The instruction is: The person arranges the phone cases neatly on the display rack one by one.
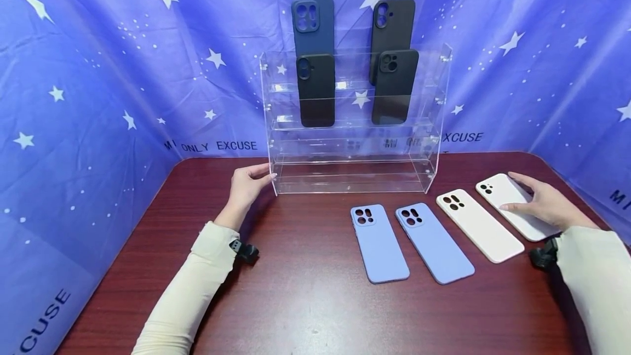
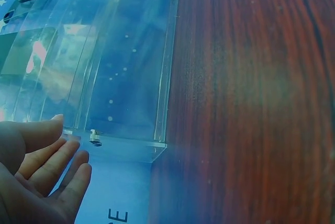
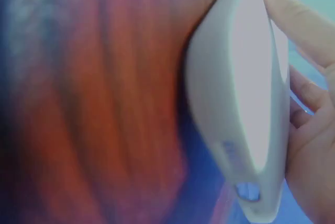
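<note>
A clear acrylic display stand (image 1: 350, 185) stands at the back of the table. My left hand (image 1: 248, 184) is at its lower left side, thumb and fingers near the side panel. In the left wrist view, the left hand's fingers (image 2: 73, 190) are fairly straight, the thumb close to the panel edge. At the far right, my right hand (image 1: 549, 204) grips a white phone case (image 1: 515, 215) by its long edges. The right wrist view has the white case close up, with the thumb (image 3: 301, 22) on its near face and other fingers partly hidden behind it.
Left of the held case lie another white phone case (image 1: 480, 226) and two light blue cases (image 1: 382, 248) (image 1: 436, 245). The stand's upper tiers hold a dark blue case (image 1: 315, 40) and several black ones (image 1: 316, 95). A starry blue curtain (image 1: 108, 70) hangs behind the dark wooden table (image 1: 296, 300).
</note>
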A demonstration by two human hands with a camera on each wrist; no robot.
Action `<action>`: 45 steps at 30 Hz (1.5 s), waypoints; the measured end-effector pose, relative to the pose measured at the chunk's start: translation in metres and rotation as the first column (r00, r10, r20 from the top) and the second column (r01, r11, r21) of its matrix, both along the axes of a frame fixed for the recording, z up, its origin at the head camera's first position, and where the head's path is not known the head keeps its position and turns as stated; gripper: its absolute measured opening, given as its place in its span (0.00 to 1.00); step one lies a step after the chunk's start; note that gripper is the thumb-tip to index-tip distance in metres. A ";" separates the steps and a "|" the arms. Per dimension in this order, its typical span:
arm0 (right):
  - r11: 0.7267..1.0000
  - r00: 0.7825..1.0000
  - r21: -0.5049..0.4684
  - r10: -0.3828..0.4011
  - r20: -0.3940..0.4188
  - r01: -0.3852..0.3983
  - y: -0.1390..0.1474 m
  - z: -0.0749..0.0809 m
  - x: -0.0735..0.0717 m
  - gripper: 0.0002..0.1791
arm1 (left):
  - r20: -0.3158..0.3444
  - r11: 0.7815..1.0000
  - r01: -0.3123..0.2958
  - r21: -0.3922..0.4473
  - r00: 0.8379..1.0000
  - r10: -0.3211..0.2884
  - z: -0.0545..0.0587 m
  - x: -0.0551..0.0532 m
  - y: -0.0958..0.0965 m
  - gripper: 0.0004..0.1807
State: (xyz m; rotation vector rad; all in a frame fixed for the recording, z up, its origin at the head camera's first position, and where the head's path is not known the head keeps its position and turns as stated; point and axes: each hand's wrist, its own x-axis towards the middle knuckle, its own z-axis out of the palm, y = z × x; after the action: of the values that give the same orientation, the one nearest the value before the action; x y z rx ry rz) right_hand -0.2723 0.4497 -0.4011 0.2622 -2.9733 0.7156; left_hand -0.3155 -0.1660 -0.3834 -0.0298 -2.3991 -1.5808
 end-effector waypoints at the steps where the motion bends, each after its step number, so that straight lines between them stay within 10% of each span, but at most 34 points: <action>1: 1.000 1.000 0.015 -0.017 -0.003 0.017 0.000 0.002 0.000 0.47 | 0.000 1.000 0.005 0.000 1.000 -0.005 0.000 0.000 0.000 0.19; 11: 0.989 0.985 -0.004 -0.148 -0.094 0.148 -0.010 0.023 -0.001 0.25 | -0.017 1.000 0.001 0.018 1.000 -0.001 -0.005 -0.001 0.003 0.18; 29: 0.921 0.936 -0.249 -0.333 -0.111 0.298 -0.042 0.062 0.006 0.18 | -0.007 1.000 0.001 0.029 1.000 -0.001 -0.002 0.000 0.001 0.18; 38: 0.717 0.913 -0.630 -0.407 -0.028 0.300 -0.086 0.095 0.007 0.06 | -0.013 0.999 0.005 0.037 1.000 -0.005 -0.002 -0.001 0.002 0.18; 45: 0.331 0.937 -0.942 -0.341 -0.070 0.050 -0.136 0.112 0.003 0.09 | -0.019 0.999 0.010 0.053 1.000 -0.009 -0.002 -0.001 0.002 0.17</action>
State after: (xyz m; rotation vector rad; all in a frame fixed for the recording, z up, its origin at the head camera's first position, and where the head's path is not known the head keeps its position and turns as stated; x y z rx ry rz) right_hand -0.2695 0.3140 -0.2889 -0.1078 -1.7986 1.9803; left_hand -0.3167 -0.1643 -0.3853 -0.0457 -2.3446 -1.6408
